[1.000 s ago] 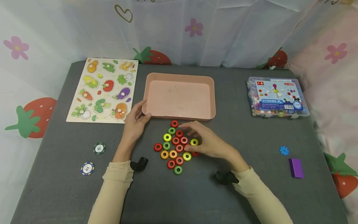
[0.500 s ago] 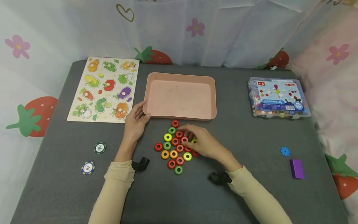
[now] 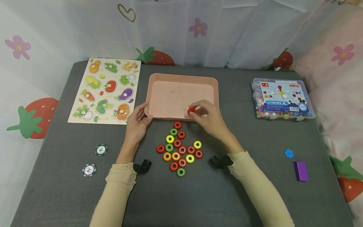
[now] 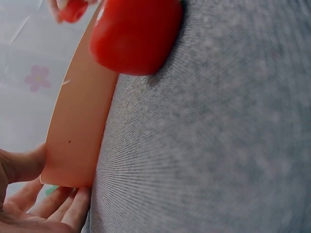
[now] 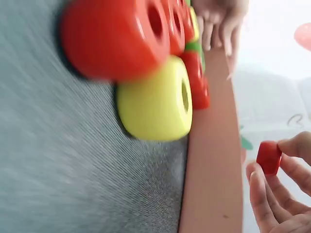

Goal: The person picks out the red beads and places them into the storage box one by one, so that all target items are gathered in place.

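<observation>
In the head view my left hand [image 3: 137, 124] holds the front-left corner of a shallow pink tray [image 3: 181, 82]. In the left wrist view its thumb [image 4: 29, 164] lies against the rim, with fingers around the corner. Thumb and fingertips of my right hand [image 3: 210, 119] pinch a small red ring bead [image 3: 191, 111] above the tray's front right part. The right wrist view shows that red bead [image 5: 269, 158] raised over the rim. Just in front of the tray lies a loose cluster of red, green, orange and yellow ring beads [image 3: 175, 156].
A wooden vegetable puzzle board [image 3: 105, 91] lies left of the tray. Two poker chips [image 3: 101, 150] are at the left. On the right stand a clear box of molecular model parts [image 3: 283, 99], a blue disc [image 3: 289, 153] and a purple block [image 3: 301, 171].
My right hand has picked a red bead out of the cluster and carried it forward over the tray. The left hand stays on the tray's corner.
</observation>
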A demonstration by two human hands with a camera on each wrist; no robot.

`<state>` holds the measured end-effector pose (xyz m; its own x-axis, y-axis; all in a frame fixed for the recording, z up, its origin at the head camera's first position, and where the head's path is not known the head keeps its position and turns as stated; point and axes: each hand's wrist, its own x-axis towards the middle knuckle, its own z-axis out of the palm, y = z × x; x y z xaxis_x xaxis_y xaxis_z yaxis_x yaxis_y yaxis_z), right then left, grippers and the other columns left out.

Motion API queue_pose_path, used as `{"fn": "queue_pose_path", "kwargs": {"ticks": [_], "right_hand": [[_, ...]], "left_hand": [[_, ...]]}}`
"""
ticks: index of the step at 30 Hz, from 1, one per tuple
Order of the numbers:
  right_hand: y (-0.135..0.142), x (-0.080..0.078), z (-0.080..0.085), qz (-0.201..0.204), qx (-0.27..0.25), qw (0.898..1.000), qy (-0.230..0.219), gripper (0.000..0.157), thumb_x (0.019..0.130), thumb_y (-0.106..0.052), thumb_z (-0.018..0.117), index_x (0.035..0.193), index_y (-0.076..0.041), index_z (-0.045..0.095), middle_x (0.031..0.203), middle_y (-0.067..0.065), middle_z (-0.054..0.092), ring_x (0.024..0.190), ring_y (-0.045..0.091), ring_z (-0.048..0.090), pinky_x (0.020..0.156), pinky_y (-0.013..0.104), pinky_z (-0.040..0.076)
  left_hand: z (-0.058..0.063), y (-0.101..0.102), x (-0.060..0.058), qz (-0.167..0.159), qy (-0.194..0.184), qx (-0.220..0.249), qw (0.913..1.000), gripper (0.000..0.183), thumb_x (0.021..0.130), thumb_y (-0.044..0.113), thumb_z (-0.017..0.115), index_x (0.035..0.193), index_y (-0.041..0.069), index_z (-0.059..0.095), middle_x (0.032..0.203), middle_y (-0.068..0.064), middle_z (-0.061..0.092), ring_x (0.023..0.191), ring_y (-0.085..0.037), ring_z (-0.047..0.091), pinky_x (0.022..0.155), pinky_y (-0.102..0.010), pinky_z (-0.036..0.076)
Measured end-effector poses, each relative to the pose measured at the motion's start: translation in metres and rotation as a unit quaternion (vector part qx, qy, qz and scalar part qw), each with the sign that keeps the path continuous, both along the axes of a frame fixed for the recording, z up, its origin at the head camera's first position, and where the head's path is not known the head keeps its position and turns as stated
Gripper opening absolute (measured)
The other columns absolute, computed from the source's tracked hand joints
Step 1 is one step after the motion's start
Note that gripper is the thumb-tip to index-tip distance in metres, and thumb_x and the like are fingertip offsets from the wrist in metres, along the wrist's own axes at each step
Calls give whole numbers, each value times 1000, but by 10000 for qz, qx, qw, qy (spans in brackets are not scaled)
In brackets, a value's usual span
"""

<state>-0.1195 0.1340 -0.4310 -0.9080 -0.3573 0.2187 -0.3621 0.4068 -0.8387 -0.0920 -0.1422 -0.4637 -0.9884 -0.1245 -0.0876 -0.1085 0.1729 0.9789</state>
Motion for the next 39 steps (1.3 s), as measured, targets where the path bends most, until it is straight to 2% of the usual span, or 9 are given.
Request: {"fn": "queue_pose_path", "kwargs": {"ticks": [5,12,18,22,25,29,33,39], "right_hand": [[-9,-23,-6,-294,418,9986,93,21,90,-11,75,111,-6,71,105,7,67,84,21,67,79,37,58],[-22,-44,-14,-179,1002,9948,-58,21,90,-11,75,110,-5,72,100,8,66,85,22,64,79,36,56],[-27,-52,-18,17,1582,9866,-409,20,92,-17,73,111,-9,74,98,5,66,87,18,60,78,32,52],[-27,-52,-17,-3,1774,9835,-360,30,91,-20,75,119,-10,71,104,4,67,93,19,60,83,34,52],[-25,-47,-14,-39,1776,9839,-220,36,90,-21,76,124,-10,69,109,4,68,99,19,61,87,37,51],[-22,-32,-6,85,1426,9897,-65,33,89,-18,77,119,-8,70,111,7,68,101,23,61,87,40,52],[-21,-8,2,594,1174,9913,56,29,89,-15,77,117,-9,70,110,6,67,100,22,60,85,38,54],[-19,25,4,1236,1245,9843,214,26,88,-13,78,113,-9,71,112,1,66,106,16,57,92,38,52]], "left_hand": [[0,0,0,3,-16,3,10000,50,97,4,64,145,12,52,151,-9,49,142,-23,43,115,-40,40],[-2,2,-1,-5,8,20,10000,50,96,4,64,144,11,53,151,-10,49,141,-23,43,114,-40,40],[-3,2,-1,9,10,22,10000,50,96,3,64,144,10,52,151,-11,49,142,-25,43,115,-42,40],[-3,1,-1,16,-41,4,10000,50,96,4,64,144,12,53,151,-10,49,142,-24,43,115,-41,40],[-3,1,-1,32,-72,-11,10000,50,96,4,65,144,13,53,151,-9,50,141,-23,44,114,-40,40],[-1,0,-1,74,-85,-25,9999,50,96,4,65,144,12,53,150,-9,50,141,-23,44,115,-41,40],[-1,0,-1,90,-79,-10,9999,50,96,3,64,144,12,53,150,-9,50,141,-23,44,115,-41,40],[-1,-1,0,71,-128,-23,9999,50,96,5,64,144,14,53,150,-8,50,141,-22,44,115,-39,39]]}}
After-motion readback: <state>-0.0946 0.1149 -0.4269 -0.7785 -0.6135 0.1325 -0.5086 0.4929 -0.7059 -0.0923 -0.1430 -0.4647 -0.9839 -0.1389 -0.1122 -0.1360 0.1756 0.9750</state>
